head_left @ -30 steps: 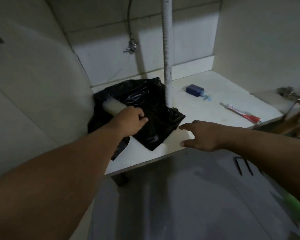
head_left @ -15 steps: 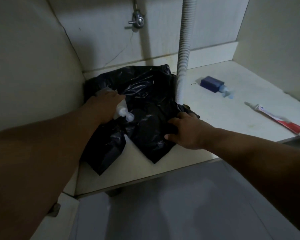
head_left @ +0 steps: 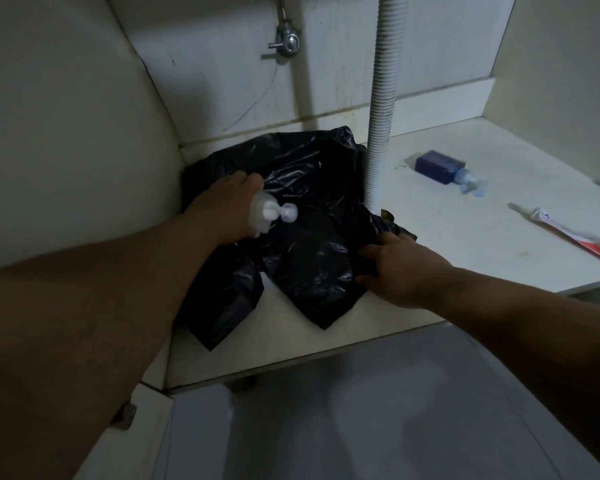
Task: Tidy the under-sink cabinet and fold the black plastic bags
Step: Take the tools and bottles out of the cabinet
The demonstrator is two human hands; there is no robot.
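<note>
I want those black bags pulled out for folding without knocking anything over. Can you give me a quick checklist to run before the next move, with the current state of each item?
1. Left hand has the clear pump bottle lifted off the black plastic bags: ok.
2. Right hand has a hold on the bags' right edge: ok.
3. Bags free of the corrugated drain hose: not ok, they bunch against its base.
4. Blue bottle and toothpaste tube lie apart from the bags: ok.
5. Nothing hidden beneath the bags: cannot tell.
</note>
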